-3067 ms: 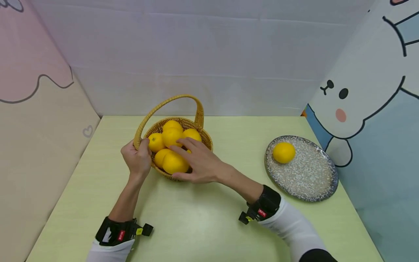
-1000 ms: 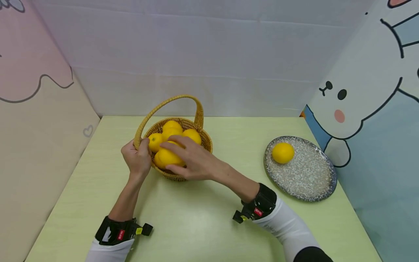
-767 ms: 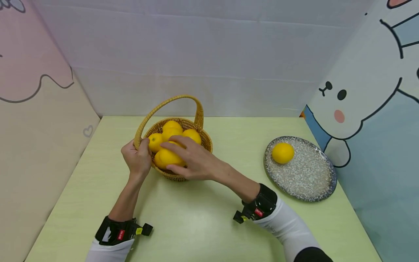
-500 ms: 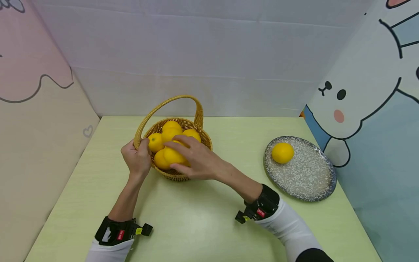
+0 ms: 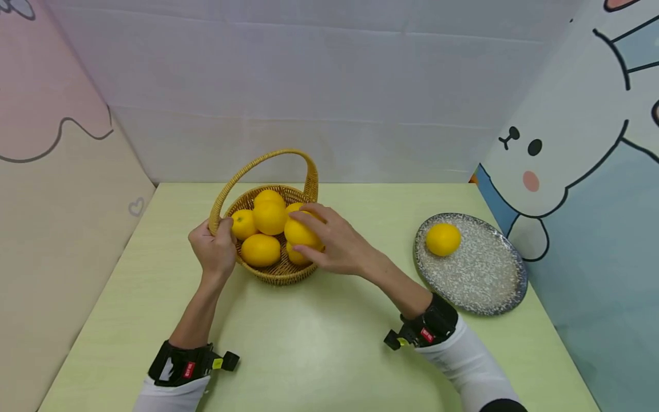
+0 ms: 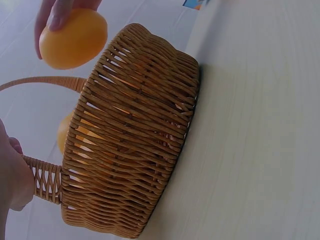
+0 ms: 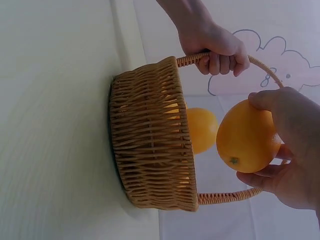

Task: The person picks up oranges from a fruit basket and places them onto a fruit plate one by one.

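Note:
My left hand [image 5: 213,249] grips the left foot of the handle of a wicker basket [image 5: 278,277], which stands on the table. With fingers and thumb, my right hand [image 5: 342,240] holds an orange [image 7: 248,137] above the basket's right side. The right wrist view shows this orange clear of the rim, its small green stem mark facing down-left. Several more oranges [image 5: 261,250] lie in the basket, some partly hidden by the held fruit and my right hand. In the left wrist view, the held orange [image 6: 75,39] hangs above the basket's weave [image 6: 130,135].
An oval speckled plate [image 5: 481,280] stands at the right of the table [image 5: 309,355], with one orange [image 5: 443,239] near its left edge. The basket's tall arched handle [image 5: 280,153] rises over the fruit. Walls enclose the back and both sides.
My right hand has lifted an orange from the front of the basket and moved it up and right. An orange beneath now shows. My left hand stays on the handle.

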`<state>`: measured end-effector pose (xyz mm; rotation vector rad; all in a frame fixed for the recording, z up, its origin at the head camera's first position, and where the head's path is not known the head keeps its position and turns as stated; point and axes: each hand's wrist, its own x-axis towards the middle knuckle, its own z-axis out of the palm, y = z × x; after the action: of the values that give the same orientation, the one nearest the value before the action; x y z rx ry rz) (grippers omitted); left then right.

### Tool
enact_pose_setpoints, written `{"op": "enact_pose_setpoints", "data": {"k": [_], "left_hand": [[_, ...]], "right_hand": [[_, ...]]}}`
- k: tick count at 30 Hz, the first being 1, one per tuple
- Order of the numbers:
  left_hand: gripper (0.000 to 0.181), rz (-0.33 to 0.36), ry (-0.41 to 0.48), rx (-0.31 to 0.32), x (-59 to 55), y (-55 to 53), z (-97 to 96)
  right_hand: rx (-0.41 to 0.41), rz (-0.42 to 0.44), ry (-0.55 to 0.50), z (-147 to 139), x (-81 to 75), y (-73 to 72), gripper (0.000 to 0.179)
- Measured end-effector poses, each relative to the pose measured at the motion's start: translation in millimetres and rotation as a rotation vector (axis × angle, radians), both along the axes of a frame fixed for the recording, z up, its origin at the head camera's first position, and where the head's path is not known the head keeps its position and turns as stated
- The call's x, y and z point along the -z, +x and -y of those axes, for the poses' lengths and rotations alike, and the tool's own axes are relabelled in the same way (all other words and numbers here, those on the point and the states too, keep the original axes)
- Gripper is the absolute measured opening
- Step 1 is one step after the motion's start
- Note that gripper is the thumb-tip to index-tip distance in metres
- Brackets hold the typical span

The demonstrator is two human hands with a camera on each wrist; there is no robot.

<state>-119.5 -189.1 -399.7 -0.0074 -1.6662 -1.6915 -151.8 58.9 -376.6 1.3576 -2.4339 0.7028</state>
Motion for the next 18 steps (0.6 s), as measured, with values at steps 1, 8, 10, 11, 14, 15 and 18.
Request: {"op": "enact_pose_setpoints", "data": {"k": [1, 8, 10, 11, 14, 15, 18], "left_hand": [[0.041, 0.0, 0.001, 0.002, 0.3, -0.1, -0.2], [0.041, 0.002, -0.003, -0.001, 0.4, -0.2, -0.8], [0.041, 0.005, -0.002, -0.004, 0.4, 0.0, -0.7], [0.041, 0.007, -0.002, -0.005, 0.2, 0.1, -0.6], [0.042, 0.009, 0.004, -0.009, -0.2, 0.2, -0.5], [0.042, 0.008, 0.006, -0.009, -0.2, 0.1, -0.5], [0.044, 0.003, 0.015, -0.001, -0.4, -0.4, -1.3]], "right_hand": [[0.011, 0.002, -0.004, -4, 0.1, -0.7, 0.058], [0.084, -0.002, -0.047, -35, 2.6, -8.6, 0.056], [0.111, 0.01, -0.059, -45, 4.4, -10.5, 0.056], [0.125, 0.02, -0.065, -50, 5.2, -11.2, 0.056], [0.168, 0.049, -0.084, -64, 7.4, -13.0, 0.057], [0.183, 0.057, -0.089, -69, 8.2, -13.6, 0.058], [0.23, 0.07, -0.105, -84, 10.4, -15.2, 0.058]]}}
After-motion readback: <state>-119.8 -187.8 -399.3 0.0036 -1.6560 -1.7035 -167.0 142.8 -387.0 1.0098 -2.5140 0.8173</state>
